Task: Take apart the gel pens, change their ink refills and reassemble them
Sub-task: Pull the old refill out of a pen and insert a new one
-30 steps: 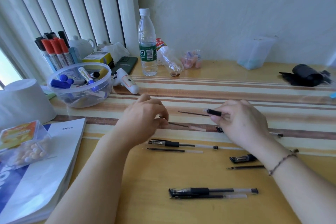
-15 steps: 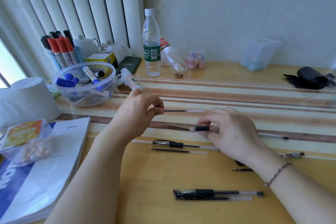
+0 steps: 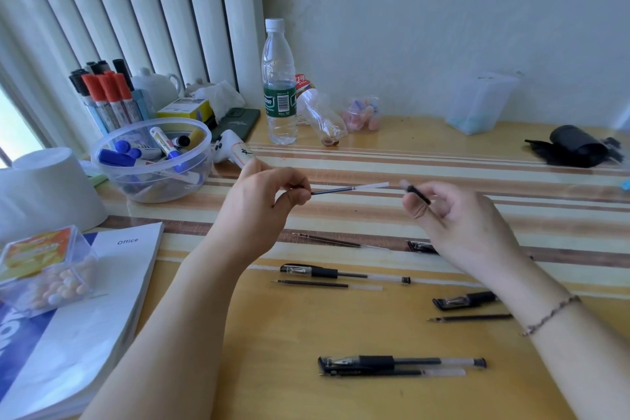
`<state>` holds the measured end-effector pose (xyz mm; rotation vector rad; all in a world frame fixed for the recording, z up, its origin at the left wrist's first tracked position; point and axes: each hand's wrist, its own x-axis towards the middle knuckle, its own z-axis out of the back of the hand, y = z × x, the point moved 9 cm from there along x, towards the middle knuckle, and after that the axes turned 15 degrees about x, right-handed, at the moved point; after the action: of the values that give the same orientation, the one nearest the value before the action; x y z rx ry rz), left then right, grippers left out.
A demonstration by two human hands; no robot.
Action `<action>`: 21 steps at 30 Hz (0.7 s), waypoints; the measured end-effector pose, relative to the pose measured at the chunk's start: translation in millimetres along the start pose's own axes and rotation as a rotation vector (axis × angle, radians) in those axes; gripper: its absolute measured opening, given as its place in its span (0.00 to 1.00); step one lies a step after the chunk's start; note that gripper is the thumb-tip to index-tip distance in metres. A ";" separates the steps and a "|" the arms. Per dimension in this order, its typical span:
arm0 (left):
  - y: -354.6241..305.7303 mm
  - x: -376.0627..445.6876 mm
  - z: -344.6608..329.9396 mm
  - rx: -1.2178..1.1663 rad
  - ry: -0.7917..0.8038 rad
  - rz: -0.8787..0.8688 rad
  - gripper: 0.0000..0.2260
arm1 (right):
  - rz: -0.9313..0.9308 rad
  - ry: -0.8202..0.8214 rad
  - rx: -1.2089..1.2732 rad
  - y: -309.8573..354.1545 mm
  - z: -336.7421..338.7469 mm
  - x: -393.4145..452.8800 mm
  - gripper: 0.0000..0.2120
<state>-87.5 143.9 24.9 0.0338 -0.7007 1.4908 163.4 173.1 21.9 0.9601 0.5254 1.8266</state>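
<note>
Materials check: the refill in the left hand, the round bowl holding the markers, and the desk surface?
Refill: thin plastic tube, looks translucent; dark ink shows along part of it, the far end is pale.
Bowl: clear glossy plastic; the markers show through its wall.
Desk: looks like yellow wood or laminate, glossy; striped part might be a clear-covered mat, unclear.

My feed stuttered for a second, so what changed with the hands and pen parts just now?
The left hand lifted its ink refill off the table and holds it level. The right hand rose too, pinching a small black pen part facing the refill's end. The pens and refills lying on the table stayed put.
</note>
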 end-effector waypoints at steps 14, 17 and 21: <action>8.5 0.1 -1.3 0.042 -0.004 0.033 0.06 | 0.218 -0.142 0.092 8.9 4.0 -1.5 0.06; 7.5 0.2 -3.4 0.042 0.014 0.027 0.07 | 0.231 -0.140 0.109 8.6 2.8 -1.1 0.06; 6.0 0.5 -7.6 0.041 0.048 0.013 0.07 | 0.250 -0.134 0.113 9.5 2.8 -1.8 0.06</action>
<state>-89.9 148.4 16.6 0.0247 -0.6325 1.5138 160.7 167.1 29.6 1.2626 0.4455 1.9512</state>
